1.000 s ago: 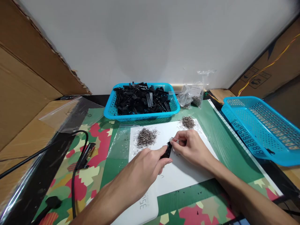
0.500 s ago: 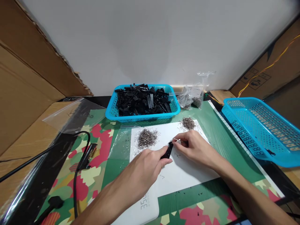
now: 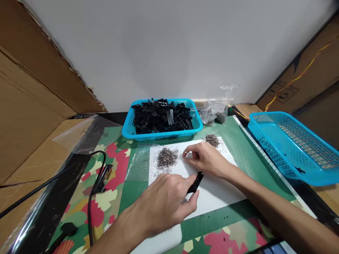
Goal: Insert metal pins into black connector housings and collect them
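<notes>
My left hand [image 3: 166, 203] is closed on a small black plastic part [image 3: 195, 182], held just above the white sheet [image 3: 212, 192]. My right hand [image 3: 205, 158] pinches thin metal tweezers [image 3: 188, 153] whose tip reaches toward the larger pile of small metal springs [image 3: 166, 157]. A smaller spring pile [image 3: 212, 139] lies at the sheet's far right corner. The two hands are apart, the right one farther from me.
A blue basket [image 3: 127, 128] full of black plastic parts stands behind the sheet. Another blue basket [image 3: 291, 148] sits at the right. Clear bags of springs [image 3: 214, 113] lie by the wall. A black cable [image 3: 91, 190] and a clear plastic bag [image 3: 84, 134] lie left. Cardboard walls flank both sides.
My right hand moved left with the tweezers toward the larger spring pile, away from the black part. My left hand drew the part back toward me.
</notes>
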`<state>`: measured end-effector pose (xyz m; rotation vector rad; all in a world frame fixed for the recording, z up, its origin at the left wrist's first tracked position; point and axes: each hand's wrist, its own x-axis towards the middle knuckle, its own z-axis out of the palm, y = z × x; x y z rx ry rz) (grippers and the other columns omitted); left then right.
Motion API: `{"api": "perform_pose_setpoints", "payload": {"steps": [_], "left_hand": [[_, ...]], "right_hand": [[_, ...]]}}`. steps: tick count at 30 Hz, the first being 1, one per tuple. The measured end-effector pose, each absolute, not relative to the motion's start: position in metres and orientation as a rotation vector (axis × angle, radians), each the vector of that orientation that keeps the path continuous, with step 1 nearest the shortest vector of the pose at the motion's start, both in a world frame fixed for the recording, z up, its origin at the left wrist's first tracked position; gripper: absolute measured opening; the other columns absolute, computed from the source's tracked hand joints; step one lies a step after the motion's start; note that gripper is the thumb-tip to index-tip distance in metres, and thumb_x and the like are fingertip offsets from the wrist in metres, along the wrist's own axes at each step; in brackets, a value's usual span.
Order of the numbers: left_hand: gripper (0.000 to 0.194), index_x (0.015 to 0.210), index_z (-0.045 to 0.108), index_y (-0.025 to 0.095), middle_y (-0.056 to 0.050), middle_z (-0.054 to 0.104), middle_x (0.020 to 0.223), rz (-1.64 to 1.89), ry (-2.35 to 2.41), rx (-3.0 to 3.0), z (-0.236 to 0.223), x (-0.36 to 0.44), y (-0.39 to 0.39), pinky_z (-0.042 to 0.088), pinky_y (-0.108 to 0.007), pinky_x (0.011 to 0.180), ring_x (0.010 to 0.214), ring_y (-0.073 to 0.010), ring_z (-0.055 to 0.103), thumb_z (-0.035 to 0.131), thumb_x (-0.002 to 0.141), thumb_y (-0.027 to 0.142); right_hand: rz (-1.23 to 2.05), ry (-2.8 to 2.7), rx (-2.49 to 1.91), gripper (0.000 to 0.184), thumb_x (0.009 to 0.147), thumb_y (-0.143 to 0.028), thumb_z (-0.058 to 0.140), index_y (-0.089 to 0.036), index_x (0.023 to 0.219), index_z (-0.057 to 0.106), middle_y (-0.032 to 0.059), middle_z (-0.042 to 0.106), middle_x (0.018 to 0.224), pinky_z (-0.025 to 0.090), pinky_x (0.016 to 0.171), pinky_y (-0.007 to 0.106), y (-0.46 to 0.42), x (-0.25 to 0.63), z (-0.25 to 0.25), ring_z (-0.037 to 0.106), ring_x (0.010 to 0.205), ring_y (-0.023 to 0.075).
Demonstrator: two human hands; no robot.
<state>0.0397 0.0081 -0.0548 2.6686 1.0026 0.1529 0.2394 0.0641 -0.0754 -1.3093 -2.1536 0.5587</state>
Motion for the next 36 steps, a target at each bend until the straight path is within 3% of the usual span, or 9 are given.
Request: {"api": "perform_pose_setpoints", "payload": {"steps": [10,15,20,31,36], "left_hand": [[0.022,0.102,0.067,0.017,-0.003,0.066,0.072,0.306,0.997,2.941,-0.062,0.035,0.010,0.035,-0.038,0.062,0.066,-0.0254,0.062,0.048,0.101,0.028],[0.021,0.099,0.068,0.017,-0.002,0.067,0.071,0.340,0.927,2.955,-0.063,0.035,0.010,0.039,-0.039,0.063,0.062,-0.0233,0.061,0.049,0.099,0.025],[0.018,0.094,0.066,0.018,-0.001,0.065,0.067,0.313,0.949,2.944,-0.065,0.033,0.012,0.037,-0.038,0.061,0.060,-0.0221,0.060,0.051,0.098,0.026],[0.024,0.103,0.071,0.016,-0.002,0.066,0.068,0.331,0.979,2.941,-0.066,0.031,0.013,0.038,-0.038,0.061,0.060,-0.0230,0.058,0.050,0.099,0.026],[0.035,0.119,0.076,0.016,-0.001,0.066,0.067,0.551,1.181,2.778,-0.061,0.030,0.015,0.036,-0.033,0.060,0.059,-0.0194,0.057,0.053,0.094,0.024]], "right_hand": [[0.589,-2.232,-1.273,0.011,0.089,-0.018,0.072,-0.022,0.089,0.082,-0.0040,0.059,0.063,0.026,0.058,0.027,0.076,0.229,-0.077,0.046,0.057,0.0104],[0.591,-2.310,-1.267,0.014,0.088,-0.012,0.067,-0.021,0.093,0.077,-0.0045,0.059,0.066,0.024,0.058,0.027,0.070,0.234,-0.073,0.042,0.058,0.0100],[0.581,-2.232,-1.342,0.009,0.091,-0.018,0.069,-0.019,0.096,0.076,-0.0032,0.060,0.071,0.025,0.059,0.027,0.069,0.239,-0.075,0.044,0.061,0.0109],[0.603,-2.251,-1.319,0.010,0.094,-0.018,0.065,-0.018,0.085,0.071,-0.0023,0.061,0.070,0.026,0.059,0.027,0.064,0.251,-0.075,0.042,0.061,0.0110],[0.817,-2.072,-1.205,0.011,0.104,-0.028,0.055,-0.019,0.099,0.060,-0.0037,0.057,0.069,0.028,0.058,0.026,0.058,0.260,-0.071,0.044,0.061,0.0126]]}}
